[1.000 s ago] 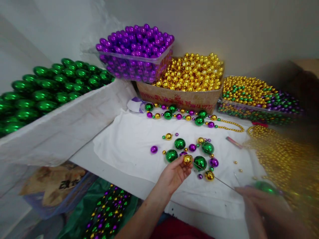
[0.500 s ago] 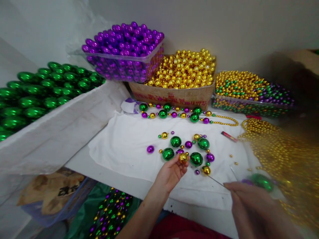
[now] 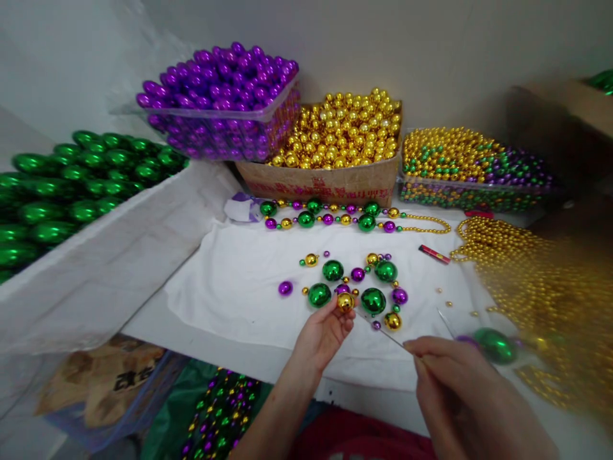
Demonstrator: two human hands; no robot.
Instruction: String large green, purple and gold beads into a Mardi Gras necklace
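Between the fingertips of my left hand (image 3: pixel 328 335) is a gold bead (image 3: pixel 345 302), held just above the white cloth. My right hand (image 3: pixel 460 377) pinches a long thin needle (image 3: pixel 393 340), whose far end points at the gold bead; I cannot tell whether the tip is inside it. Around them on the cloth lie loose green, purple and gold beads, among them a large green bead (image 3: pixel 373 300), a purple bead (image 3: pixel 285 288) and another gold bead (image 3: pixel 393 321). A small purple bead (image 3: pixel 376 325) lies by the needle.
Behind stand a tub of purple beads (image 3: pixel 211 131), a carton of gold beads (image 3: pixel 316 182) and a tray of small mixed beads (image 3: pixel 472 193). Green beads (image 3: pixel 43 213) fill a white box at left. A finished-looking strand (image 3: pixel 328 220), a red tube (image 3: pixel 434 254) and gold bead strings (image 3: pixel 502 246) lie around.
My right hand has moved left, bringing the needle from beside the other gold bead toward the one in my left hand. The whole view has shifted slightly.
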